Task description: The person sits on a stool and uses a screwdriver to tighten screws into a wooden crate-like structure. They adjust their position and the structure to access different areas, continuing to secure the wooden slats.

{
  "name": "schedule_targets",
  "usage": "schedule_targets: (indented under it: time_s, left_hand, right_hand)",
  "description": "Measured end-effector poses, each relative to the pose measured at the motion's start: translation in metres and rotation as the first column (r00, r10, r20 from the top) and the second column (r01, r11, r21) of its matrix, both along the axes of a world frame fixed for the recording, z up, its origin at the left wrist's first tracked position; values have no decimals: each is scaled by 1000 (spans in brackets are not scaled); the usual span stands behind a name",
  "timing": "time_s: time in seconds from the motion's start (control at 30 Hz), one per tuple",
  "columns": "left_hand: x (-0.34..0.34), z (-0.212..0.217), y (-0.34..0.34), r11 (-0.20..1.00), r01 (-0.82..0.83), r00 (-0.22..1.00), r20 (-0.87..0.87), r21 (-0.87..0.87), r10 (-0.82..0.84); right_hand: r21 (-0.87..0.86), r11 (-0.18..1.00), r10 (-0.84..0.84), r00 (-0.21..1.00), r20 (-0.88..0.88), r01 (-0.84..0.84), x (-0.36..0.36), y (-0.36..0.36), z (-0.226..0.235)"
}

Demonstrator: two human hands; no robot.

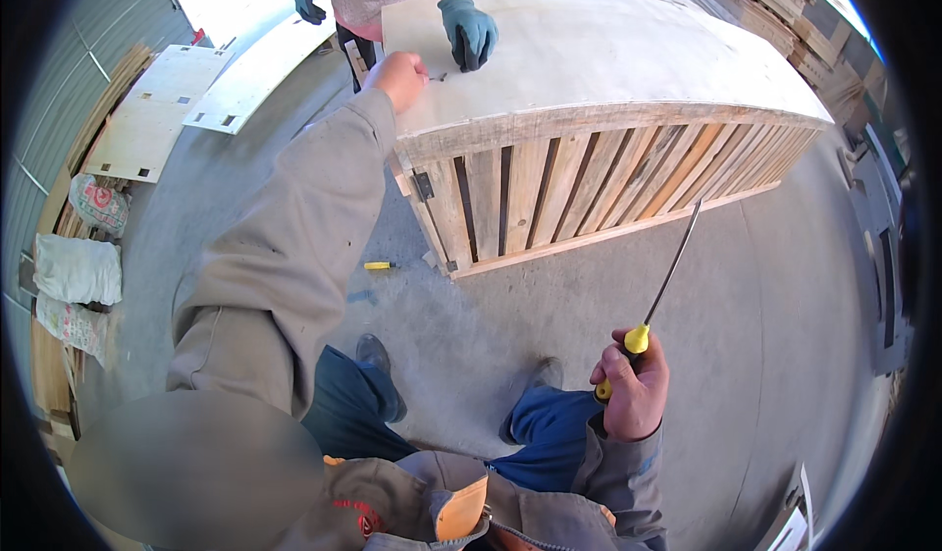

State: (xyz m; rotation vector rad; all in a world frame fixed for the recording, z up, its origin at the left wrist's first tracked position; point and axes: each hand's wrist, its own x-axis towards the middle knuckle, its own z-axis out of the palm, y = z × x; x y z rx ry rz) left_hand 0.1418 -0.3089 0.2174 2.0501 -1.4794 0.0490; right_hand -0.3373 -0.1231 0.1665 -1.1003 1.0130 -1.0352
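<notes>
My right hand (636, 386) is wrapped round the yellow-and-black handle of a screwdriver (673, 271), its long metal shaft pointing up and away. My left arm reaches far forward, and my left hand (400, 80) is closed at the near left corner of a pale plywood panel (608, 55). Whatever those fingers hold, if anything, is hidden. A small dark piece (439, 78) lies on the panel just right of them. The panel lies on top of a large slatted wooden crate (559, 183). Dark metal hinge-like fittings (423, 186) sit at the crate's near left corner.
Across the crate, another person's gloved hand (469, 33) rests on the panel. A second yellow-handled tool (379, 265) lies on the concrete floor. Cut panels (147, 109) and white sacks (78, 268) are at the left, stacked timber (765, 6) at the far right.
</notes>
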Motion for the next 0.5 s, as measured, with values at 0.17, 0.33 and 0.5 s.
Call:
schedule_targets:
  time_s: [0.17,0.33,0.5]
  left_hand:
    - [-1,1,5,997,5,998,-63,-78,-10]
    - [-7,10,21,990,46,954,-288,-134,-84]
    - [-3,15,45,982,6,848,-520,-187,-104]
  right_hand:
    - [-11,1000,-10,1000,10,10,0,1,-1]
    - [-23,999,-24,1000,-20,24,2,2,-3]
    - [-13,1000,-6,1000,-28,5,9,6,-3]
